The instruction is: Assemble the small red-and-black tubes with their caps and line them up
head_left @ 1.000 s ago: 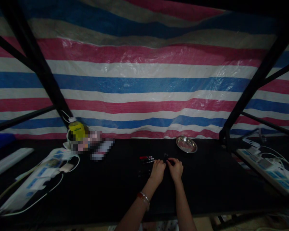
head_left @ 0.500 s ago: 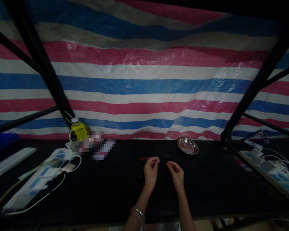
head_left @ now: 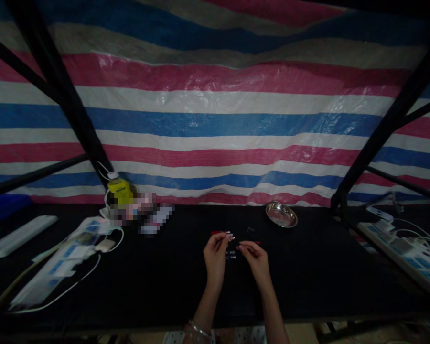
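My left hand is closed in a pinch above the black table, with something small and pale at its fingertips that I cannot make out. Behind those fingers lies a slim red item with a shiny metal end. Small metal-ended dark pieces rest between my hands. My right hand also pinches, fingertips pointing left, and what it grips is too small to tell. Just beyond its knuckles show another thin red item and a small dark bent piece.
A shiny metal dish sits at the back right. On the left are a yellow bottle, blurred items and power strips with cables. More power strips lie right. Black frame posts and a striped sheet stand behind.
My left hand has shifted slightly left, uncovering the metal-ended pieces. My right hand has moved a little left and now shows a red item behind it. The camera view has tilted slightly.
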Available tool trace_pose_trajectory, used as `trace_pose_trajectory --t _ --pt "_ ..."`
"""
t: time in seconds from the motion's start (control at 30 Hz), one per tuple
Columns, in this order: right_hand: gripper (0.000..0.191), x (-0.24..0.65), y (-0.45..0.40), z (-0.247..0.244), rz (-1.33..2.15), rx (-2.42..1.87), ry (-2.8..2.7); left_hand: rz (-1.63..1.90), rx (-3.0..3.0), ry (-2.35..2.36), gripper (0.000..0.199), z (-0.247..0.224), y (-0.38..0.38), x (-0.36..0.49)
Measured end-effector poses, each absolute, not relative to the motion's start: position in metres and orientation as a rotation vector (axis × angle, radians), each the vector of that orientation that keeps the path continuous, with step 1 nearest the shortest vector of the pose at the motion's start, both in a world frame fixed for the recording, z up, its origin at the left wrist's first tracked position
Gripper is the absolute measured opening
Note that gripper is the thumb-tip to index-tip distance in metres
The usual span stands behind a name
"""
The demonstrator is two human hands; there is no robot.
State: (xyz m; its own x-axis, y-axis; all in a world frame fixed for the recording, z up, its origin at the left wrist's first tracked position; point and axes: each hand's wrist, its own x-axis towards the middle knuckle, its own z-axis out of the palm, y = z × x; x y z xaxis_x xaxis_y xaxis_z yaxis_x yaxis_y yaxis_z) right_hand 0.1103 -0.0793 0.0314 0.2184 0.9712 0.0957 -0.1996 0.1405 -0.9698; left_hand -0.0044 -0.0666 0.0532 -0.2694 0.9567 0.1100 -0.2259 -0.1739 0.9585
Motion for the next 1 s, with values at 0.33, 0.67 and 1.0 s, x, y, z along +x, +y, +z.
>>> trace_pose_trajectory --t 0.33,0.67,1.0 --pt "0.026 0.097 -0.084 0.028 1.108 -1.034 -0.796 1.569 1.060 1.125 0.021 0.052 -0.078 0.002" --pt "0.031 0.084 -0.083 0.018 1.321 -0.934 -0.368 1.506 1.512 1.298 0.015 0.039 -0.089 -0.004" --pt "0.043 0.107 -0.064 0.011 1.173 -1.046 -0.424 1.410 1.825 1.676 0.054 0.012 -0.086 -0.015"
